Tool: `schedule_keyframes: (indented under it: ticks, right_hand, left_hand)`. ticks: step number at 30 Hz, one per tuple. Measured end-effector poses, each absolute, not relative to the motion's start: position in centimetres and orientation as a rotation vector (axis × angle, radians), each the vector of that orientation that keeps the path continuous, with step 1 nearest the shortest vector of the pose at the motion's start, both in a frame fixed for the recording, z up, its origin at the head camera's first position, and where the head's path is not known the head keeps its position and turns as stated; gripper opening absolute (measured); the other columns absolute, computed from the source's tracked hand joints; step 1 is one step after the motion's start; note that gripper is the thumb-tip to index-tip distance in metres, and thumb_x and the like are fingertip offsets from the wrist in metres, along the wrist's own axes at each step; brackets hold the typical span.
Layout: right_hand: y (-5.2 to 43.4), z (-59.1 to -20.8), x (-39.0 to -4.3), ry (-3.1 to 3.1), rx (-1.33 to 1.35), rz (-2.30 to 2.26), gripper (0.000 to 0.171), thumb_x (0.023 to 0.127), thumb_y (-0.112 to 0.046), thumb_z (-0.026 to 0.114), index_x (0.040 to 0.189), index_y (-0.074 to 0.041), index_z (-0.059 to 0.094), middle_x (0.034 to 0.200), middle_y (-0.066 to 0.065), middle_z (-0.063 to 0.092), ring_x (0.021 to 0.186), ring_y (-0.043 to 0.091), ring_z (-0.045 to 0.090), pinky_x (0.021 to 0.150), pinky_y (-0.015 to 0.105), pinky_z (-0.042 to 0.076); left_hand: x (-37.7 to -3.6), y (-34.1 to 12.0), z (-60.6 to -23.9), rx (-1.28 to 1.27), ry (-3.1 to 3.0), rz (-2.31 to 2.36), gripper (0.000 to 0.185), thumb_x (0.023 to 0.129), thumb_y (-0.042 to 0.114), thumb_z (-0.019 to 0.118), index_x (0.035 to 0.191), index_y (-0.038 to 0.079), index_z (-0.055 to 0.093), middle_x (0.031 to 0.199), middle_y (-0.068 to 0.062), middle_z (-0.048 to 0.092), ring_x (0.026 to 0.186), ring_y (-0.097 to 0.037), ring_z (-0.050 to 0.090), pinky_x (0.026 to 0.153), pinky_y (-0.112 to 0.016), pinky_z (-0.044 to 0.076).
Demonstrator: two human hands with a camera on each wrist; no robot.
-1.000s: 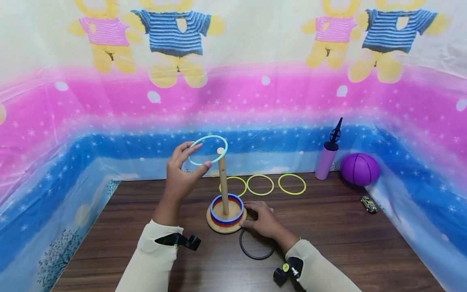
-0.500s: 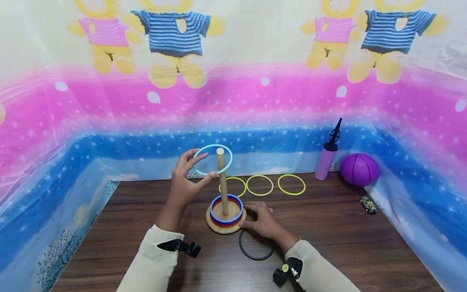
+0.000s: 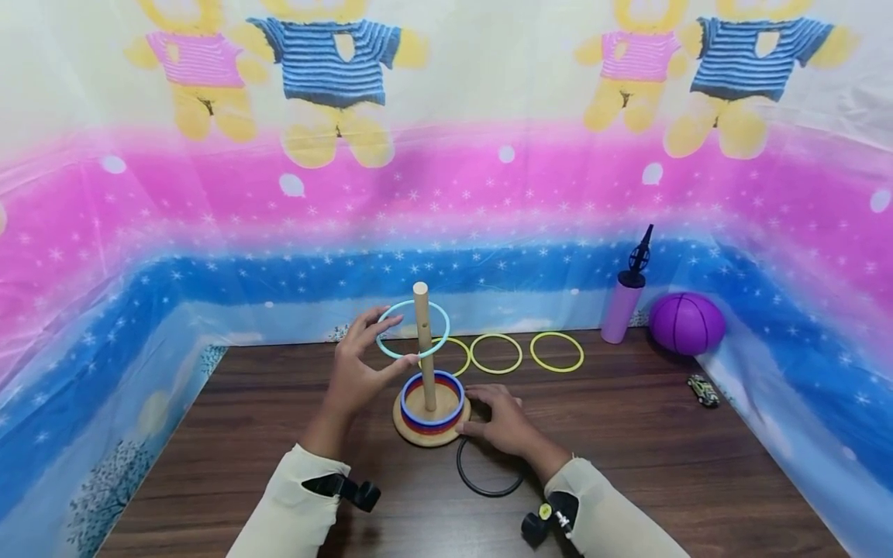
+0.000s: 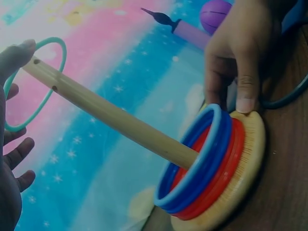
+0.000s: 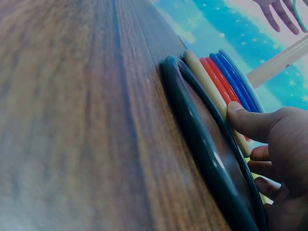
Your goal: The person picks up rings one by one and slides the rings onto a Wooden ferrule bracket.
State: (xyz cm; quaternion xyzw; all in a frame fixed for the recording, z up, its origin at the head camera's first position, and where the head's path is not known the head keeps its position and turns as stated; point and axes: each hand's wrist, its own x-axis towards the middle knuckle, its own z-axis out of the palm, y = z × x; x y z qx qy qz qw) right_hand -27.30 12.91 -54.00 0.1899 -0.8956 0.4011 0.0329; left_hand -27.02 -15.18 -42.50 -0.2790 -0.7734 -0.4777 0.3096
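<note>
My left hand (image 3: 354, 376) pinches a light blue ring (image 3: 449, 322) between thumb and fingers. The ring encircles the upper part of an upright wooden peg (image 3: 429, 380), below its top. At the peg's foot, blue rings (image 4: 226, 125) lie stacked over red rings (image 4: 236, 147) on the round wooden base (image 3: 429, 442). My right hand (image 3: 505, 422) grips the base's right edge, its thumb on the rim and the fingers round the far side. Partly under that hand in the head view, a black ring (image 3: 488, 494) lies on the table.
Three yellow rings (image 3: 496, 373) lie in a row at the table's back edge. Farther right stand a purple hand pump (image 3: 622, 310) and a purple ball (image 3: 687, 324). A small toy car (image 3: 703, 390) is near the right edge. A printed cloth (image 3: 446, 178) encloses the back and sides.
My left hand has brought the light blue ring right and down, from beside the peg's top to around its upper shaft. The right hand and the base have stayed put.
</note>
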Motion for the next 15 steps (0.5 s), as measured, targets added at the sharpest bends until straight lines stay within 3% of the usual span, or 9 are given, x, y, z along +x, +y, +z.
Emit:
schedule_keyframes:
  ticks: [15]
  right_hand:
    - [12.9, -53.7, -27.1, -2.761, 0.586, 1.227, 0.061, 0.09, -0.034, 0.092, 0.143, -0.01, 0.073, 0.152, 0.01, 0.068, 0.148, 0.035, 0.053, 0.112, 0.065, 0.033]
  left_hand:
    - [-26.8, -14.7, -45.3, -0.653, -2.088, -1.341, 0.068, 0.081, 0.009, 0.096, 0.145, 0.009, 0.072, 0.154, -0.024, 0.061, 0.148, -0.05, 0.054, 0.118, -0.076, 0.042]
